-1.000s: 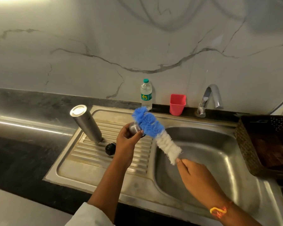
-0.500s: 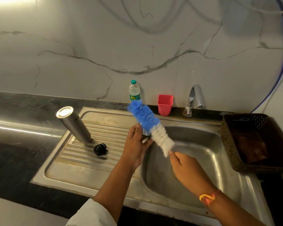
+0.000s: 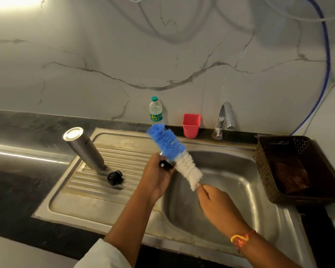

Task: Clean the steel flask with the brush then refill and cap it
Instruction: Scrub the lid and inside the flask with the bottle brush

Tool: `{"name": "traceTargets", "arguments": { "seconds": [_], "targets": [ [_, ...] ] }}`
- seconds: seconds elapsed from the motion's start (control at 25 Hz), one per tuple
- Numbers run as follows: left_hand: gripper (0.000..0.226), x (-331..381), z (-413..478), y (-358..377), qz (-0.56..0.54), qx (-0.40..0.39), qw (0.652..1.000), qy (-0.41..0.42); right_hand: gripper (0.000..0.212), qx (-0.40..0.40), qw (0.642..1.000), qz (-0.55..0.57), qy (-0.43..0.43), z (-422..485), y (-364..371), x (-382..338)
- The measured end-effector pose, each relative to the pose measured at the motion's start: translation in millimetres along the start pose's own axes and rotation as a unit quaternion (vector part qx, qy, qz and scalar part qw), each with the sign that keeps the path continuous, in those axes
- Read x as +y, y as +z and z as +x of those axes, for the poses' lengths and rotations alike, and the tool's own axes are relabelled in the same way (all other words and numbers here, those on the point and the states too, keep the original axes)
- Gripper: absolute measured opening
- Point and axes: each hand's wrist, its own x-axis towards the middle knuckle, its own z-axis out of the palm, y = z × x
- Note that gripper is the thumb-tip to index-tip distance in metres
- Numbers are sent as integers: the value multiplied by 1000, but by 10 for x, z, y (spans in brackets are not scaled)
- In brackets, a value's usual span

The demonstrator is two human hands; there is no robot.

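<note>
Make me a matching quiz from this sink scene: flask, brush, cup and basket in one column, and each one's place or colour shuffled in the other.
1 flask
2 brush
3 cup
4 basket

A red, beside the tap
B held in the right hand
C standing on the drainboard
D brown, right of the sink

Pairs: 1-C, 2-B, 3-A, 4-D

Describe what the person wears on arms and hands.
Left hand: bare, no glove; the forearm is uncovered up to a white sleeve. Right hand: bare too, with a yellow and orange-red thread wristband at the wrist; no sleeve in view.
</note>
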Motion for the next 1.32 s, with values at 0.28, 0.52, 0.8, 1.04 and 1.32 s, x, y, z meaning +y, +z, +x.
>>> {"name": "traceTargets", "arguments": {
  "seconds": [0.28, 0.52, 0.8, 1.04, 1.32],
  "targets": [
    [57, -12, -33, -199, 357, -16, 930, 84, 47, 15, 1000, -11, -4, 266, -89, -79],
    [53, 127, -62, -263, 324, 21, 937, 131, 49, -5, 1000, -16, 2, 4, -11, 10],
    [60, 27, -130, -208, 423, -1, 893, 152, 47, 5, 1000, -1, 10, 238, -109, -161],
    [54, 68, -165, -220, 378, 0, 918, 123, 45, -6, 1000, -5, 9, 62, -41, -146],
    [42, 181, -153, -135, 79, 44, 993, 75, 46, -17, 1000, 14, 1, -68, -31, -215]
  ]
}}
